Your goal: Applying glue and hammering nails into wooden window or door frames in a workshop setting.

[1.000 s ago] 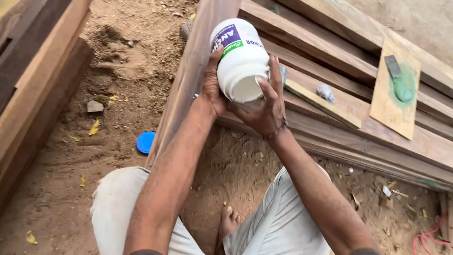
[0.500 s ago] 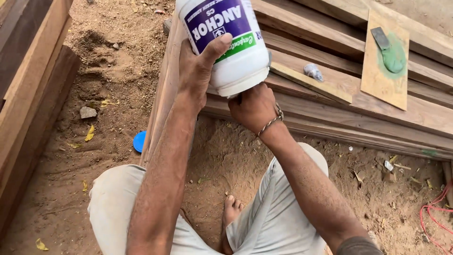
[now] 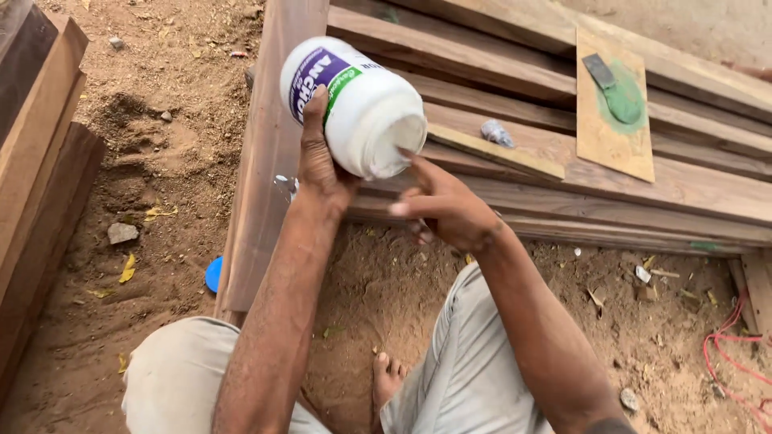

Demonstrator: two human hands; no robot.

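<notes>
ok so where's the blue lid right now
In the head view the blue lid lies on the sandy ground at lower left, half hidden behind the upright plank, left of the left forearm.

Long wooden planks point(image 3: 515, 56) lie on sandy ground. A plywood piece point(image 3: 615, 137) carries a green paste smear and a scraper point(image 3: 599, 71). A blue lid point(image 3: 213, 274) lies near a stone point(image 3: 122, 233).

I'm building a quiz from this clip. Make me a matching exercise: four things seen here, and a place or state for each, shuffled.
Things:
1. white jar
2. blue lid
3. green paste
4. red cord

Places or states:
A. on the sandy ground beside the upright plank
B. smeared on a flat board atop the stacked planks
C. tilted in the left hand's grip
D. on the dirt at the right edge

Pairs: 1-C, 2-A, 3-B, 4-D
</notes>
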